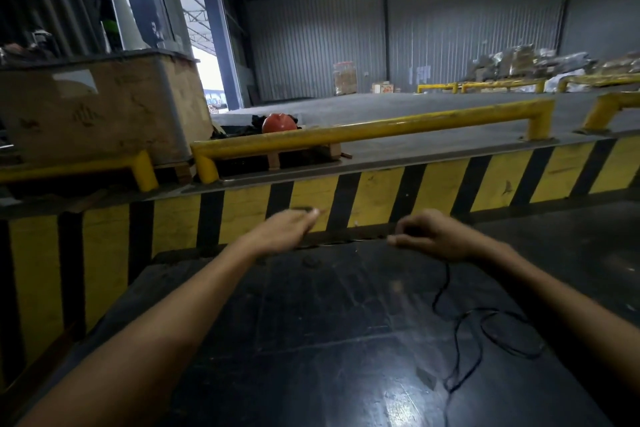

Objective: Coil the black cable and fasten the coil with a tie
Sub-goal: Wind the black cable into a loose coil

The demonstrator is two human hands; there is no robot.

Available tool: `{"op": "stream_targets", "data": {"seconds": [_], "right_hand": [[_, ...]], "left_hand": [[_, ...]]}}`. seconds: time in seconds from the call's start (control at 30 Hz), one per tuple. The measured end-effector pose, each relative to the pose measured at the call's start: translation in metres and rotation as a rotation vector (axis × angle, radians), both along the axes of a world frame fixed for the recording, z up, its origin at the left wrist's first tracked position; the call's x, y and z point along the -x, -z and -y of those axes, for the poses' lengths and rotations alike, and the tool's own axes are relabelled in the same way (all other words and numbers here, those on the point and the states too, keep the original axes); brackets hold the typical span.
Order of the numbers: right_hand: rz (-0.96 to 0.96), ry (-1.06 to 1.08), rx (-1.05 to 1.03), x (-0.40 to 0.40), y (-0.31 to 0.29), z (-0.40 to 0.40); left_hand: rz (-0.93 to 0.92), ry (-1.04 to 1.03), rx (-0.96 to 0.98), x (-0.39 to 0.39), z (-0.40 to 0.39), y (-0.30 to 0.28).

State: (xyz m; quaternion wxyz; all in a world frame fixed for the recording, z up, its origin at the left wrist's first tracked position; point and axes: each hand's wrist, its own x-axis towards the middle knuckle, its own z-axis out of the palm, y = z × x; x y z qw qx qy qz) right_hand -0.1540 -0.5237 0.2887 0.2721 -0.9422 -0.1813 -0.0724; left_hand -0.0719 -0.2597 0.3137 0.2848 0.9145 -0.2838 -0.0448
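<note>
My right hand (429, 236) pinches the cable (460, 333), which trails loose across the dark top (311, 322); my left hand (287, 229) looks pinched too, on what I cannot tell; I should draw even loops, keeping light tension.

Both hands reach to the far edge of the work surface (329, 322), the left hand (284, 230) left of the right hand (429, 234), apart. The cable (485, 333) runs from under the right hand's fingers (398, 239) toward the viewer and lies in loose loops on the surface, nearer than those fingers. Beyond both sets of fingertips stands the striped kerb (381, 191); behind it runs a guard rail (363, 130), with a helmet (278, 123) and a crate (104, 107) behind it to the left
</note>
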Motion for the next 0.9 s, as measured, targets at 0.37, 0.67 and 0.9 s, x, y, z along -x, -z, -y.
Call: {"op": "stream_targets", "data": {"seconds": [0.37,0.67,0.9], "right_hand": [[0.169,0.118,-0.252,-0.021,0.005,-0.029],[-0.173,-0.104,0.217,0.019,0.063,-0.056],[0.131,0.065,-0.042,-0.008,-0.027,0.025]], "left_hand": [[-1.016,0.653,0.643,0.052,0.03,-0.009],[-0.144,0.087,0.342,0.007,0.007,-0.013],[-0.359,0.233,-0.272,0.026,-0.003,0.015]]}}
